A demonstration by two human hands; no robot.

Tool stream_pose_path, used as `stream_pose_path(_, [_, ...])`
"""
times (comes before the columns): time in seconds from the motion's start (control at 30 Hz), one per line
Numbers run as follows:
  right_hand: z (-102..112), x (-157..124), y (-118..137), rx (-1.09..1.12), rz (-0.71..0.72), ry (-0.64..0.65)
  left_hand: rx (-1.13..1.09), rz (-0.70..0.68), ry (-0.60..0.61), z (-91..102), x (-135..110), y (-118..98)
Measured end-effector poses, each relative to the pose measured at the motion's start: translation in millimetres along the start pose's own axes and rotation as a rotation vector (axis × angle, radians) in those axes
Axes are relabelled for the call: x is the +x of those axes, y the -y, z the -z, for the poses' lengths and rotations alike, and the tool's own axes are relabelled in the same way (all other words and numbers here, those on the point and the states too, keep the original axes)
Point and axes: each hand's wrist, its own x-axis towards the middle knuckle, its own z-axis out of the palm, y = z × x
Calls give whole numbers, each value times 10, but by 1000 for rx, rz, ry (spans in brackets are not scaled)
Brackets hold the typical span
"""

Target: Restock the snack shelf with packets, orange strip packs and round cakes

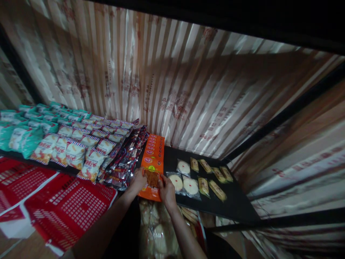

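Observation:
An orange snack packet [153, 162] with a clear window lies at the front of a row of the same packets on a black shelf [234, 201]. My left hand [138, 181] grips its lower left edge. My right hand [167, 190] holds its lower right corner, fingers curled on it. Just right of my right hand lie round white wafer packets [185, 180] and small yellow-brown biscuit packets [212, 180].
Left of the orange row stand dark red-silver packets [126, 158], white snack bags [81, 147] and teal bags [24, 133]. Red plastic baskets [70, 208] sit below at the left. A bag of pale goods [157, 233] lies under the shelf. Striped sheeting [167, 82] backs the shelf.

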Motion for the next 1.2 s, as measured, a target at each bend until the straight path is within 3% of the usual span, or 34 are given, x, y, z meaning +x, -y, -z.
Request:
stream_pose_path(0.47, [-56,114,-36,-17,-2,-4,91,-84,-41,-51,89,-12])
stream_pose_path(0.8, [-71,134,-51,-44,-18,33,330,-146,-95,-112,51,-9])
stream_pose_path(1.0, [-86,147,-94,-15,-39,22,432,-308,-111,-167,45,-104])
stream_pose_path(1.2, [-103,143,-118,-18,-27,24,495,-460,-47,-320,251,-174])
